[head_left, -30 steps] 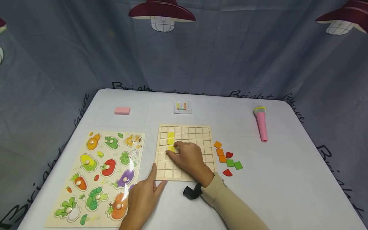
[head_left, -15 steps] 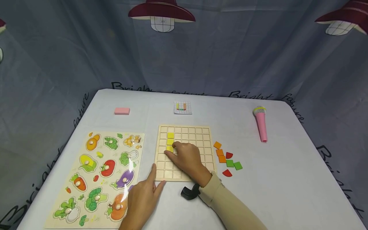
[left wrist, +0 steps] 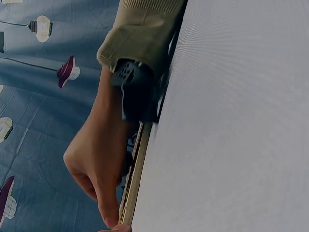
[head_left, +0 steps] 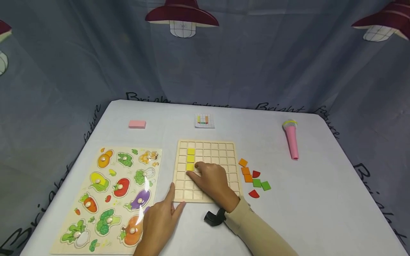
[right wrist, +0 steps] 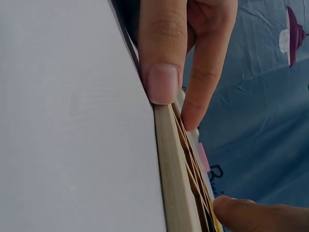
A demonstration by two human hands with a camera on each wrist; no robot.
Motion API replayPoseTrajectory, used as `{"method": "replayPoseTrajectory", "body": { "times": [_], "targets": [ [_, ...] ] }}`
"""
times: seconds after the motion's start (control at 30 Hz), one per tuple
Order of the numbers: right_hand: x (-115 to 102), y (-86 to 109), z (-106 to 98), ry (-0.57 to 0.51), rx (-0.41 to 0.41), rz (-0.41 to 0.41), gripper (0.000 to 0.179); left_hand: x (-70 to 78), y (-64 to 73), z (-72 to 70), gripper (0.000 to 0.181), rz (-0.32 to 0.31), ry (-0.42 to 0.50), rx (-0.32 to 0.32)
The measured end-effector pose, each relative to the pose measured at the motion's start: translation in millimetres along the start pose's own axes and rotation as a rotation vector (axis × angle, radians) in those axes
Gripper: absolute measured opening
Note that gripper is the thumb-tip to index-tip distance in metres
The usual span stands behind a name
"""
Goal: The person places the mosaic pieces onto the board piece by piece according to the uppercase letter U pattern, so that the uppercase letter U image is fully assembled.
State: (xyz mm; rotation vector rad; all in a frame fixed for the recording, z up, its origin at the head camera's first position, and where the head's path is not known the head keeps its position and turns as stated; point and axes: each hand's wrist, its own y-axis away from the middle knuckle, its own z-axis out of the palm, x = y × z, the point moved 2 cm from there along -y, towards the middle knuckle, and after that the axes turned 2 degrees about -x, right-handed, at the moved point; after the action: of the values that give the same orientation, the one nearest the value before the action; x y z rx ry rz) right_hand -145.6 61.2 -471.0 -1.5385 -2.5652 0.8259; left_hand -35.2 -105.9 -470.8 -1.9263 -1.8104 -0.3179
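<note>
My right hand (head_left: 213,179) is over the wooden grid board (head_left: 184,194), thumb and index fingertips beside the lowest of three yellow square tiles (head_left: 190,167). These tiles form a column in the grid and nothing is seen lifted between the fingers. At the board's near left corner lies my left hand (head_left: 160,220), its index finger along the left edge and its thumb at the front edge. The right wrist view shows the left thumb (right wrist: 163,82) against the board's side. In the left wrist view the right hand (left wrist: 99,154) reaches down at the board; the tiles are hidden there.
Orange tiles (head_left: 245,171), green tiles (head_left: 257,183) and red quarter-round pieces (head_left: 254,193) lie right of the board. Behind it is a pattern card (head_left: 204,121). Around stand a vegetable puzzle (head_left: 112,199), a pink block (head_left: 137,124) and a pink toy microphone (head_left: 291,140).
My right hand has drawn back slightly toward me, so more of the lowest yellow tile shows. The left hand stays at the board's corner.
</note>
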Motion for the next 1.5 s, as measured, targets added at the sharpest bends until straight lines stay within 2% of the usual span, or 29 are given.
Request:
{"method": "replayPoseTrajectory", "body": {
  "times": [0.4, 0.57, 0.7, 0.97, 1.07, 1.3, 1.5],
  "targets": [
    [13.1, 37.1, -24.4, -0.141, 0.063, 0.047, 0.033, 0.4, 0.5, 0.2, 0.067, -0.004, 0.005, 0.003],
    [25.8, 53.1, -35.0, -0.230, 0.048, 0.118, 0.032, 0.0, -0.1, 0.4, 0.068, -0.016, 0.011, -0.005],
    [38.3, 68.0, -46.0, -0.288, 0.082, 0.158, 0.030, -0.3, 0.2, 1.0, 0.070, -0.024, 0.019, -0.011],
    [61.7, 96.0, -68.6, -0.266, 0.174, 0.166, 0.025, -1.0, 2.4, 1.2, 0.068, -0.017, 0.017, 0.002],
    [69.1, 106.4, -77.0, -0.259, 0.200, 0.212, 0.024, -1.4, 1.6, 1.3, 0.069, -0.024, 0.022, -0.008],
    [81.8, 135.1, -87.1, -0.243, 0.196, 0.320, 0.022, -2.1, 0.8, 2.6, 0.070, -0.021, 0.019, -0.012],
    [91.7, 148.0, -93.6, -0.209, 0.176, 0.423, 0.024, -0.8, -0.9, 2.5, 0.070, -0.012, 0.016, -0.011]
  ]
}}
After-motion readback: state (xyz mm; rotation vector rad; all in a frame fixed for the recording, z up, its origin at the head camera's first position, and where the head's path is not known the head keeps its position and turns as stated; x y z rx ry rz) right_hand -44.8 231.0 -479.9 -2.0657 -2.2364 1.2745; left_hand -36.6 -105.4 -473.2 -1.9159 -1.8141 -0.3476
